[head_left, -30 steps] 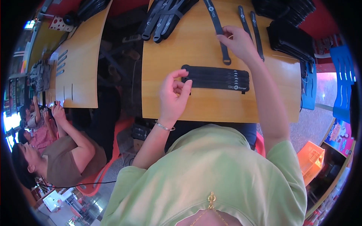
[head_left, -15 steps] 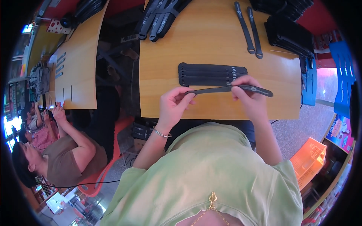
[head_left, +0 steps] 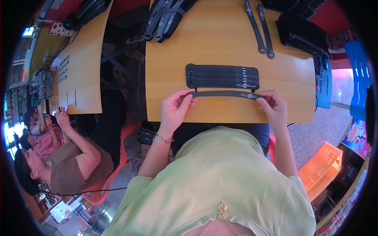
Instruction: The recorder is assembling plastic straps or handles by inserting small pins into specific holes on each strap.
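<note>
A dark grey strap (head_left: 224, 94) is stretched nearly level between my two hands, its light print facing up. My left hand (head_left: 175, 108) pinches its left end between thumb and fingers. At the other end my right hand (head_left: 274, 107) grips it the same way. Just beyond lies a neat row of overlapping straps (head_left: 220, 76) on the wooden table (head_left: 173, 110), rounded ends lined up on the left. Two dark ties seem to run under that row, their near ends showing at its front edge.
At the far left of the table is a bundle of straps (head_left: 165, 19). Two loose straps (head_left: 260, 31) lie at the far right beside black stacked straps (head_left: 301, 33). A co-worker (head_left: 75, 157) sits at another table on the left. An orange crate (head_left: 319, 171) stands at lower right.
My right hand has slid outward along the strap to its right end. The strap now lies straighter and closer along the front of the row.
</note>
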The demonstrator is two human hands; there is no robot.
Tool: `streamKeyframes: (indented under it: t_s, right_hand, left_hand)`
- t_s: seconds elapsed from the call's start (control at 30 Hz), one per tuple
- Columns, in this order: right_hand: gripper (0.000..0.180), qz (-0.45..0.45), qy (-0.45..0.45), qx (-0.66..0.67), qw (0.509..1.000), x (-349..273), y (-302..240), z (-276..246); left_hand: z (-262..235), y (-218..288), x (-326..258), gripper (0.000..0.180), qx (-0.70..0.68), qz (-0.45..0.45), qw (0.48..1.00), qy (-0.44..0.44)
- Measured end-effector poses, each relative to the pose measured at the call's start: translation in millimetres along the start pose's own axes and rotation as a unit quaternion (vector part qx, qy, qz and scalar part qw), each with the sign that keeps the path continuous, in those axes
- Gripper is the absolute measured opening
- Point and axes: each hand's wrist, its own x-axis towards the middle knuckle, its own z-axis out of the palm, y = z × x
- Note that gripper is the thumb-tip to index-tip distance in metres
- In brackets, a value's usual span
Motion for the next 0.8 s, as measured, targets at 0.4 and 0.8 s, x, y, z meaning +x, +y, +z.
streamKeyframes:
  t_s: [0.4, 0.8]
  right_hand:
    - [0.014, -0.049, 0.024, -0.006, 0.998, 7, 3, 7]
    - [0.015, -0.077, 0.053, 0.0, 0.996, 11, 8, 8]
  left_hand:
    - [-4, -3, 13, 0.012, 0.05, -0.011, 0.996, 0.068]
    - [0, -6, 21, 0.006, 0.084, -0.008, 0.991, 0.103]
